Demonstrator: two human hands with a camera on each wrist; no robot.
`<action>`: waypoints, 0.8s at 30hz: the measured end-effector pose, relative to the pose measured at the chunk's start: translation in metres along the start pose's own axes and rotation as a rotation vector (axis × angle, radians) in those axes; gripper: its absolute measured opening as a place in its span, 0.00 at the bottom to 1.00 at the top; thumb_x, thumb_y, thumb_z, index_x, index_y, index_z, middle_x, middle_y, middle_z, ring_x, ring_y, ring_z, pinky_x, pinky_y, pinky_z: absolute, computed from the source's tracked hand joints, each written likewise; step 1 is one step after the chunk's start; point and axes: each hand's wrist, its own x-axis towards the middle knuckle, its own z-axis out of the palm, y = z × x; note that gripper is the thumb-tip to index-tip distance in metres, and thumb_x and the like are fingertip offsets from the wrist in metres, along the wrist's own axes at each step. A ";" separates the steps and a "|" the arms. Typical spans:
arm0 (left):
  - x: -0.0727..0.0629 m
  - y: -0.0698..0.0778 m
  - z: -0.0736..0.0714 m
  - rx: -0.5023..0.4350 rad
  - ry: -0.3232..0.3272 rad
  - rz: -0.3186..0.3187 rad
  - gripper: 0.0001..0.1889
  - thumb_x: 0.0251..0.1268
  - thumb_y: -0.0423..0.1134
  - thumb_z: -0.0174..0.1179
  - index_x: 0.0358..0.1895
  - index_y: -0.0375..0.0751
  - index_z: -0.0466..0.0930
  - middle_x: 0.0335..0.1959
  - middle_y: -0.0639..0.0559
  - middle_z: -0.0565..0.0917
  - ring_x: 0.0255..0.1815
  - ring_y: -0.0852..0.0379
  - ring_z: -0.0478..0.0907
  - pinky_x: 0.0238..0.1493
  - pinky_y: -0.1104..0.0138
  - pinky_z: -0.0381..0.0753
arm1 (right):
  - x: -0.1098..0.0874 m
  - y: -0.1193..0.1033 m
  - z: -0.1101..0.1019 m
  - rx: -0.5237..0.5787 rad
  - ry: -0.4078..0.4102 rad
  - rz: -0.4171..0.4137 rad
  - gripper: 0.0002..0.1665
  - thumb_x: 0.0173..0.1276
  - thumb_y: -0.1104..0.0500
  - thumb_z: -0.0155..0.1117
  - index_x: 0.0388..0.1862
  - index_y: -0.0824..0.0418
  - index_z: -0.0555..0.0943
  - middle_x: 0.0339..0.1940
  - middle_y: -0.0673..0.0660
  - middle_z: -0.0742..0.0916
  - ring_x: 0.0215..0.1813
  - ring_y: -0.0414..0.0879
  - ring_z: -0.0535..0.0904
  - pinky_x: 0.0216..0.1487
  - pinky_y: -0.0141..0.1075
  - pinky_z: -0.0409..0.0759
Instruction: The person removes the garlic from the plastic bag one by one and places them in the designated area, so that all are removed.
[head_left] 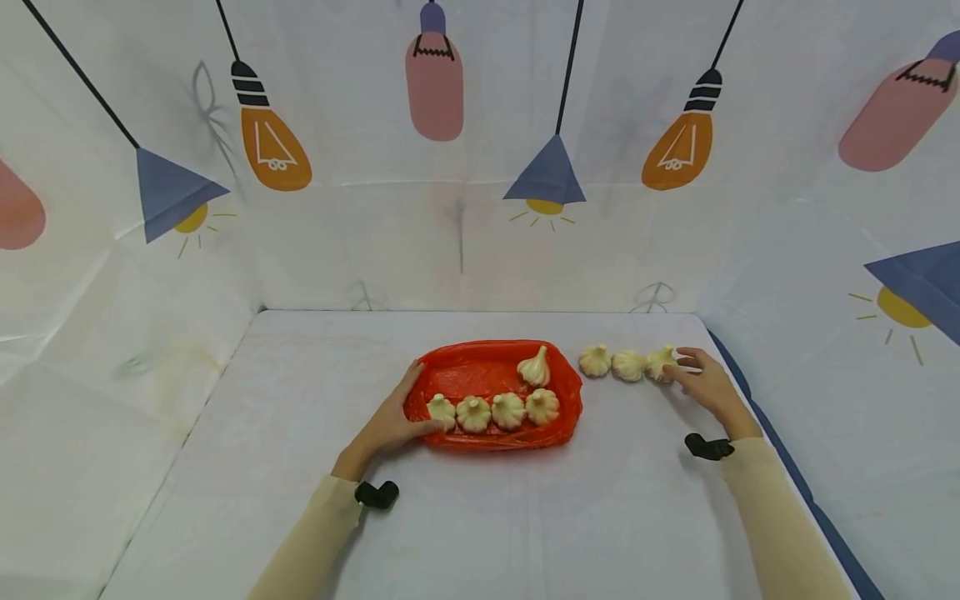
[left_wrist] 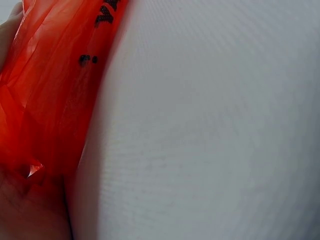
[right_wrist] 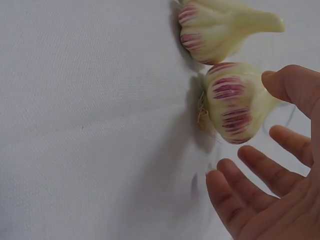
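Observation:
My left hand (head_left: 390,421) grips the left end of a tray wrapped in a red plastic bag (head_left: 468,379), thumb at its near edge. Inside, several garlic bulbs (head_left: 507,411) form a row along the near side, while a single bulb (head_left: 535,367) lies at the far right. Three more bulbs stand in a line on the table right of the tray. My right hand (head_left: 705,385) is at the rightmost bulb (right_wrist: 232,102), fingers spread apart and thumb tip overlapping it. Whether the thumb touches it I cannot tell. The left wrist view shows mostly red plastic (left_wrist: 50,90).
A white cover (head_left: 480,525) spreads over the table. Behind and beside it hang white sheets (head_left: 360,233) printed with lamps and bulbs. Blue fabric (head_left: 783,442) shows along the table's right edge. Each wrist carries a small black device (head_left: 377,495).

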 end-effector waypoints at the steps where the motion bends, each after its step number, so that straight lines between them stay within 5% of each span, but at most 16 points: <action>1: 0.000 0.000 0.000 0.000 0.001 0.001 0.61 0.54 0.59 0.76 0.85 0.53 0.44 0.87 0.52 0.41 0.86 0.42 0.43 0.80 0.38 0.52 | -0.001 -0.001 -0.001 -0.018 0.000 -0.003 0.50 0.78 0.38 0.57 0.80 0.71 0.55 0.74 0.80 0.67 0.73 0.77 0.66 0.63 0.62 0.79; 12: -0.002 0.000 0.000 0.004 0.009 0.004 0.61 0.54 0.59 0.76 0.85 0.54 0.44 0.87 0.53 0.41 0.87 0.42 0.42 0.81 0.38 0.51 | -0.020 -0.013 -0.017 -0.175 -0.016 -0.075 0.55 0.75 0.38 0.60 0.82 0.72 0.50 0.78 0.81 0.60 0.74 0.81 0.59 0.67 0.72 0.68; 24: -0.001 0.002 0.001 0.008 0.005 -0.011 0.61 0.54 0.60 0.76 0.85 0.55 0.43 0.87 0.54 0.41 0.86 0.42 0.43 0.80 0.38 0.53 | -0.056 -0.038 -0.014 -0.136 0.067 -0.139 0.54 0.77 0.42 0.61 0.82 0.73 0.48 0.79 0.81 0.59 0.72 0.83 0.60 0.64 0.74 0.69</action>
